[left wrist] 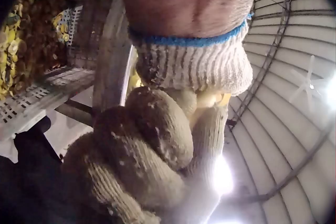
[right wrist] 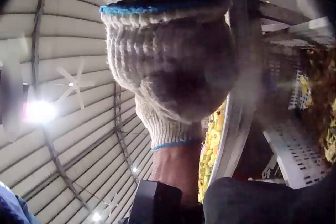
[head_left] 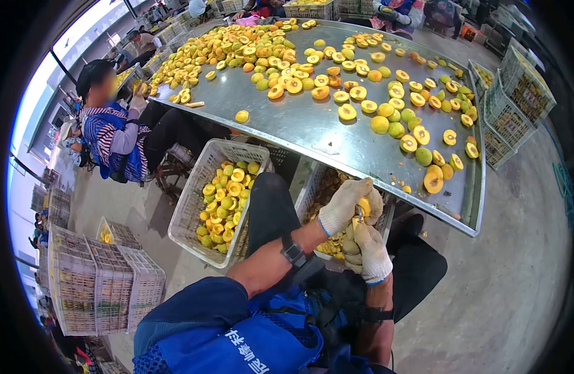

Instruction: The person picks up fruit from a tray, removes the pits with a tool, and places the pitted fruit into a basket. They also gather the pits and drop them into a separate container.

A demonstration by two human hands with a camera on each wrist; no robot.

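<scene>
Both hands wear knitted gloves and meet above a crate of scraps (head_left: 332,247). The left hand (head_left: 344,208) grips a yellow fruit piece (head_left: 363,205), its fingers curled round it. Just below, the right hand (head_left: 369,249) pinches a small metal tool (head_left: 360,215) whose end is against the fruit; its exact shape is unclear. In the left wrist view the left hand (left wrist: 142,148) shows curled fingers, with a bit of yellow (left wrist: 225,99) behind. The right wrist view has the right hand (right wrist: 170,64) in front of the left glove's cuff (right wrist: 167,129), hiding fruit and tool.
A metal table (head_left: 287,118) with a raised rim holds many halved yellow fruits (head_left: 249,50). Left of the knees stands a crate (head_left: 180,215) of fruit pieces. Stacked crates (head_left: 90,280) are at left, more (head_left: 517,93) at right. A seated person (head_left: 112,131) works at the table's left.
</scene>
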